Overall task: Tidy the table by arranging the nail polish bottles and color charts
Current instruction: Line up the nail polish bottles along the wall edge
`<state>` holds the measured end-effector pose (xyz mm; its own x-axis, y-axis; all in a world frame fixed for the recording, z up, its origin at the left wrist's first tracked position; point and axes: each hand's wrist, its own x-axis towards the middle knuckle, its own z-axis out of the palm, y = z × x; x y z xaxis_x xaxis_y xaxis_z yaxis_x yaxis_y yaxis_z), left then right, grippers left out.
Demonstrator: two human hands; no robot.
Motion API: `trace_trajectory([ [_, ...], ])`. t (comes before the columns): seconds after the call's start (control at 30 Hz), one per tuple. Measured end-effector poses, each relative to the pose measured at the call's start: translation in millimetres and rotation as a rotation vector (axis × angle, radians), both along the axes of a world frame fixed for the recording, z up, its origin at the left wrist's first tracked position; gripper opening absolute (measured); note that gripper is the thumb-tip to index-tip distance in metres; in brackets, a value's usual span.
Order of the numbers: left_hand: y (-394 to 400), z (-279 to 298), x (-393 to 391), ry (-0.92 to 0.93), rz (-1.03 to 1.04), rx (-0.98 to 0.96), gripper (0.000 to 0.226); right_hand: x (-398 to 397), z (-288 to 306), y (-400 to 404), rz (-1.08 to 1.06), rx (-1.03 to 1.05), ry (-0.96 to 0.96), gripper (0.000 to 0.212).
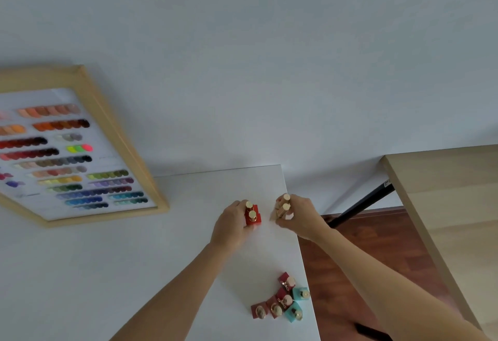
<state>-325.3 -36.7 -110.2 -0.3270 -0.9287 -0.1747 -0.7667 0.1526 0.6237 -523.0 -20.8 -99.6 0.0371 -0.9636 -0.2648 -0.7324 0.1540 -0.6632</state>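
My left hand (231, 226) grips two bright red nail polish bottles (253, 216) with gold caps, standing on the white table (134, 259) near its far right corner. My right hand (301, 216) holds two pale pink bottles (283, 210) with gold caps, just right of the red pair. A cluster of several bottles (283, 300), dark red and turquoise, stands near the table's right edge, closer to me. A wood-framed color chart (67, 152) with rows of swatches leans against the wall at the left.
The table's right edge (301, 259) drops to a reddish wood floor (350, 259). A second light wooden table (444, 206) stands to the right on black legs. A white wall rises behind.
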Motion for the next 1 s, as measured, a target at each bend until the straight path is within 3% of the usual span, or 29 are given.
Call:
trace_trajectory([
  [0.47, -96, -13, -49, 0.054, 0.048, -0.009, 0.043, -18, -18, -94, 0.039, -0.122, 0.055, 0.025],
  [0.63, -97, -19, -56, 0.159, 0.231, -0.04, 0.047, -17, -30, -94, -0.144, -0.171, -0.062, 0.039],
  [0.73, -97, -26, -59, 0.223, 0.294, -0.003, 0.035, -13, -36, -91, -0.286, -0.182, -0.147, 0.044],
  [0.87, -97, -28, -66, 0.234, 0.33, -0.01, 0.018, -9, -40, -92, -0.392, -0.172, -0.217, 0.033],
  [1.0, -101, -30, -72, 0.225, 0.365, -0.012, 0.016, -9, -44, -97, -0.438, -0.16, -0.215, 0.027],
])
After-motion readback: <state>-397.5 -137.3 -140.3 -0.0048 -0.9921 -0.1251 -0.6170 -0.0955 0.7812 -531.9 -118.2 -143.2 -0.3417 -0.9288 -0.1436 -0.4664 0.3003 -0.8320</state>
